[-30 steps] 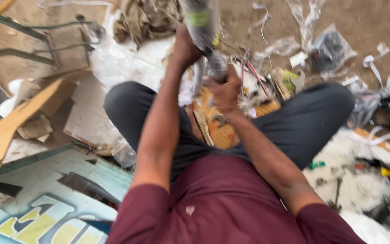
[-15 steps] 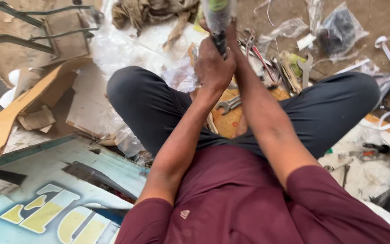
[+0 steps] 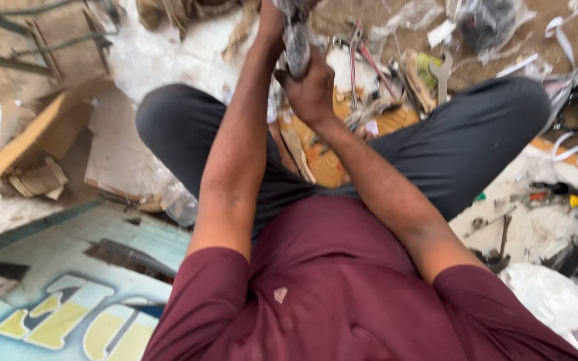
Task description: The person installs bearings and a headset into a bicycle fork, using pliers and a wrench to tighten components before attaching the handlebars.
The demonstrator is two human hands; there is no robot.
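- Your right hand (image 3: 312, 90) is closed around a grey cylindrical tool (image 3: 296, 43).
- Your left hand (image 3: 272, 17) meets the tool's upper part; its grip is cut off at the frame edge.
- A spanner (image 3: 441, 70) lies beyond your knees.

The grey tool (image 3: 296, 41) gripped by the right hand (image 3: 312, 90) and the left hand (image 3: 272, 20) looks like dull, scuffed metal, though blur makes that uncertain. The open-ended spanner (image 3: 441, 72) on the ground is bare matt steel. The maroon shirt (image 3: 342, 294) is soft matt knit cloth; the dark trousers (image 3: 476, 144) are a smooth woven cloth. The boards (image 3: 8, 160) at the left are rough raw wood, the clear bags (image 3: 483, 23) glossy crinkled plastic, and the painted panel (image 3: 68, 314) is worn, chipped and flat in sheen
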